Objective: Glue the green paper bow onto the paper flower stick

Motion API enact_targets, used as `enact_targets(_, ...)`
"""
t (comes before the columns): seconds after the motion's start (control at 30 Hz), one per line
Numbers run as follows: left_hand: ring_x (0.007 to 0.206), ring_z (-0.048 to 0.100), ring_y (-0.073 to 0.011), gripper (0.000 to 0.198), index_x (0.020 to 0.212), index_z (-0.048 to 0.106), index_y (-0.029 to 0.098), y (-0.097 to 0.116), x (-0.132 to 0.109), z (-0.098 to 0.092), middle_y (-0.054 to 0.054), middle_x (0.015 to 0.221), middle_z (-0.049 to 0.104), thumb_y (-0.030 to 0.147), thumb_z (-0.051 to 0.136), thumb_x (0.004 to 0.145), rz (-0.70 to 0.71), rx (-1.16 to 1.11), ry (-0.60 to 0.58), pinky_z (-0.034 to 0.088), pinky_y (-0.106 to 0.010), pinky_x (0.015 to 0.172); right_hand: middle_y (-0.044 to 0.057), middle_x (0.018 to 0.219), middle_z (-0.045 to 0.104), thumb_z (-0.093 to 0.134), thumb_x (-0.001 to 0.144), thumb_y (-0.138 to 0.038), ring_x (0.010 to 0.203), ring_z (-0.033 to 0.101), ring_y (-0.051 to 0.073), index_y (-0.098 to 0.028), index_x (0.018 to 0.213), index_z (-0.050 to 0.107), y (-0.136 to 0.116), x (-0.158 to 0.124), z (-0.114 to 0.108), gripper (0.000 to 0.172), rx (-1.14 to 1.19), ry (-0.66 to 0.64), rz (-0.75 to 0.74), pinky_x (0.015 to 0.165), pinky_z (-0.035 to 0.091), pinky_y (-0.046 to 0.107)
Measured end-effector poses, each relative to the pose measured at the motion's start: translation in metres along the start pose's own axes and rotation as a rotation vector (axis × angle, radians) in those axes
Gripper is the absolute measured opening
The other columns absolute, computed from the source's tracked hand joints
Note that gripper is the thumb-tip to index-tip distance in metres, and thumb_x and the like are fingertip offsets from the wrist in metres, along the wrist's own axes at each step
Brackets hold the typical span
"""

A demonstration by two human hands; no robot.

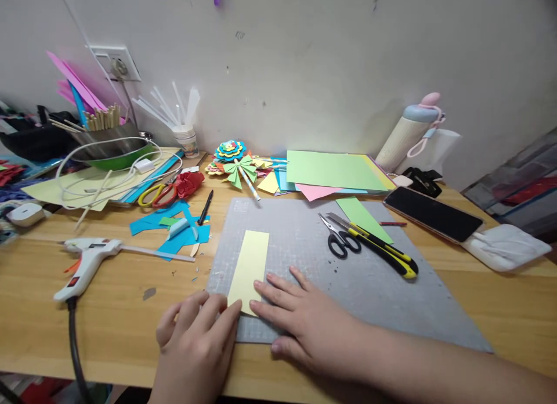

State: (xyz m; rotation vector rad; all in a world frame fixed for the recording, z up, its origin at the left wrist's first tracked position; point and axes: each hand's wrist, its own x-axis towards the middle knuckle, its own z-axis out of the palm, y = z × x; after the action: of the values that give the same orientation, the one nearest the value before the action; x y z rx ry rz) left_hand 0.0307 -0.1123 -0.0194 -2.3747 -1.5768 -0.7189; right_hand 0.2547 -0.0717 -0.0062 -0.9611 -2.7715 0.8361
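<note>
A pale yellow paper strip [249, 269] lies lengthwise on a grey cutting mat [313, 253]. My left hand [195, 340] rests at the strip's near left corner, fingers loosely curled, fingertips against the paper's edge. Beside it, my right hand [304, 320] lies flat on the mat with fingers stretched out, their tips touching the strip's near end. Neither hand lifts the paper.
Black-handled scissors [342, 238] and a yellow-black utility knife [383, 253] lie on the mat by a green paper piece [363, 218]. A glue gun [85, 264] sits left, blue scraps [174, 227] behind it. Coloured sheets [335, 172], a phone [433, 213], a bottle [407, 134] stand behind.
</note>
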Motion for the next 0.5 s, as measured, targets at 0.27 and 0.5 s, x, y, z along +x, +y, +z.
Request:
enact_targets(0.27, 0.075, 0.05, -0.0188, 0.043, 0.124, 0.059, 0.021, -0.02, -0.036, -0.006, -0.004, 0.085, 0.062, 0.025, 0.06, 0.081, 0.14, 0.104, -0.086, 0.034, -0.033, 0.072, 0.006, 0.153, 0.021, 0.036, 0.092, -0.057, 0.142, 0.017, 0.025, -0.027, 0.145, 0.029, -0.004, 0.006, 0.006, 0.061, -0.056, -0.01, -0.019, 0.113, -0.005, 0.055)
enact_targets(0.5, 0.073, 0.049, -0.0188, 0.047, 0.13, 0.054, 0.021, -0.019, -0.053, -0.009, -0.004, 0.081, 0.059, 0.024, 0.058, 0.082, 0.031, 0.086, -0.073, 0.034, -0.032, 0.069, 0.005, 0.154, 0.018, 0.033, 0.094, -0.055, 0.141, 0.018, 0.028, -0.027, 0.146, 0.026, -0.01, 0.019, 0.012, 0.059, -0.129, -0.044, -0.051, 0.112, 0.007, 0.061)
